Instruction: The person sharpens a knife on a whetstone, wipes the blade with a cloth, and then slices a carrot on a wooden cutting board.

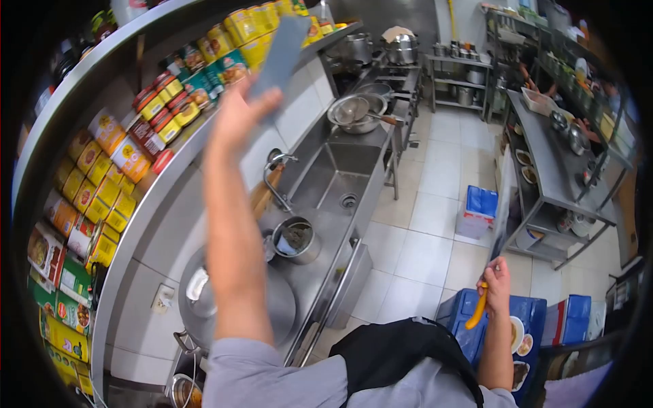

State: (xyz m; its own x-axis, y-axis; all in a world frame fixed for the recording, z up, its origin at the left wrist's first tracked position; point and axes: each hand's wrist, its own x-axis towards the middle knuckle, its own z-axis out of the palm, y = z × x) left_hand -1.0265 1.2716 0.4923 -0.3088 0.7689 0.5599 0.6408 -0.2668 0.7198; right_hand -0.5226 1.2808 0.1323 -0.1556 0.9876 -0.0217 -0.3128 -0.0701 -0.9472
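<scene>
Raised at the upper left, my left hand (241,112) is closed on a grey oblong block (280,58), shaped like a sharpening stone and blurred. It overlaps the shelf with yellow packages (248,27) in this view. Low on the right, my right hand (498,280) grips a knife by its yellow handle (478,309). Its long, narrow blade (502,217) points upward, away from me. Below that hand are blue lids (462,302), with a white bowl (517,333) beside my wrist.
A steel counter holds a big lidded pot (272,306), a smaller pot (297,239) and a sink (340,177) with a tap (275,180). Strainers (354,112) lie beyond. A metal worktable (558,166) stands right; a blue-lidded box (476,211) sits on the tiled floor.
</scene>
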